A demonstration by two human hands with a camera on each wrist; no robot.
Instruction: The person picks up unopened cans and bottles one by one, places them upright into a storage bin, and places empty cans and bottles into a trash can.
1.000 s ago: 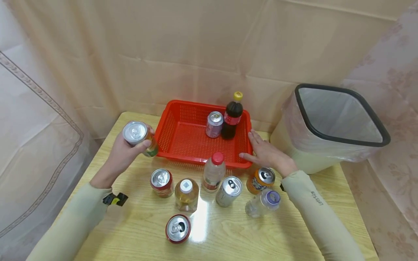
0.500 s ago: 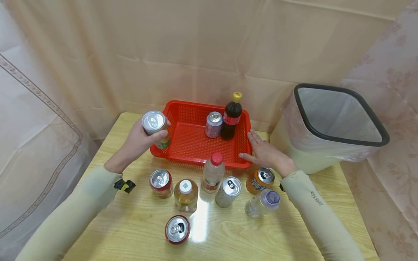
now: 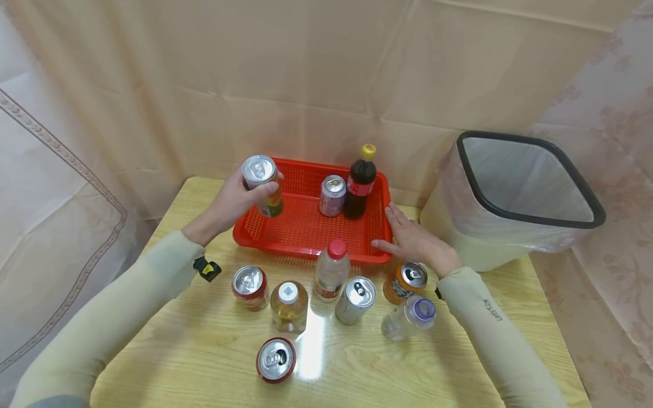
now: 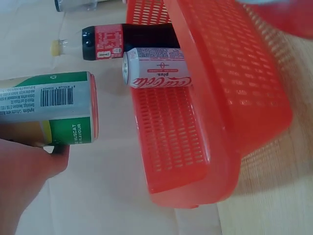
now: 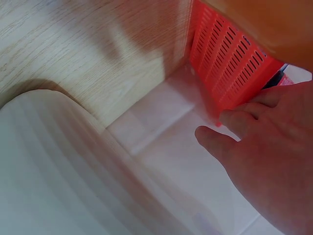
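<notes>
My left hand [image 3: 236,199] grips a drink can [image 4: 54,110] with a silver top and green, grey and orange sides, held upright over the left end of the red plastic basket [image 3: 301,249]. Its printed side reads "muscat flavour" in the left wrist view. In the basket's right half stand a pale Coca-Cola can [image 3: 333,196] and a cola bottle [image 3: 360,190] with a yellow cap. Along the basket's right side lies my right hand [image 3: 420,241], fingers extended and touching the rim, thumb toward the front corner.
Before the basket stand two red cans [image 3: 250,288] [image 3: 276,360], an amber-drink bottle [image 3: 289,309], a red-capped clear bottle [image 3: 331,272], a silver can [image 3: 355,300], an orange can [image 3: 405,282] and a purple-topped clear bottle [image 3: 408,320]. A lined bin [image 3: 454,226] stands right.
My left hand has carried the can rightward and farther back, from beside the basket to over its left end. My right hand stays at the basket's right side.
</notes>
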